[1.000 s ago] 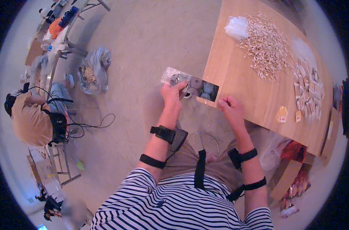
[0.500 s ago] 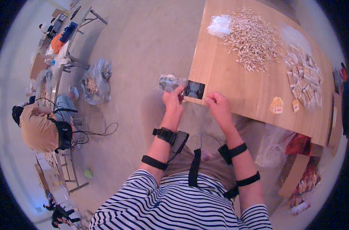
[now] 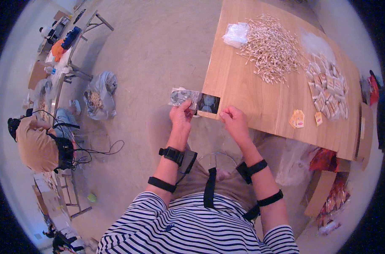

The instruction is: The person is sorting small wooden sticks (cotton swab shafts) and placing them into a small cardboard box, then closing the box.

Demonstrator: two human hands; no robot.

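My left hand (image 3: 182, 111) is closed on a small clear plastic bag (image 3: 176, 98), thumb and fingertips pinching its right part at the table's left corner. Right beside it, a dark rectangle like a phone screen (image 3: 209, 103) lies at that corner. My right hand (image 3: 234, 120) hangs over the near edge, its fingers pinched together; whatever they may hold is too small to make out. Farther off on the table is a large heap of cotton swabs (image 3: 270, 51). Several yellow-and-white cards (image 3: 297, 119) lie to the right of my right hand, a single card (image 3: 318, 118) beside them.
The wooden table (image 3: 260, 99) also bears a pile of filled clear packets (image 3: 327, 86) and folded clear plastic (image 3: 236, 34). Below its right end stands an open cardboard box (image 3: 321, 192). On the left, a seated person (image 3: 38, 146) is near a floor bag (image 3: 100, 96) and long table.
The whole view has shifted slightly. My left index finger, stretched toward the dark rectangle before, is now drawn in against the clear bag. My right hand stays pinched near the table edge.
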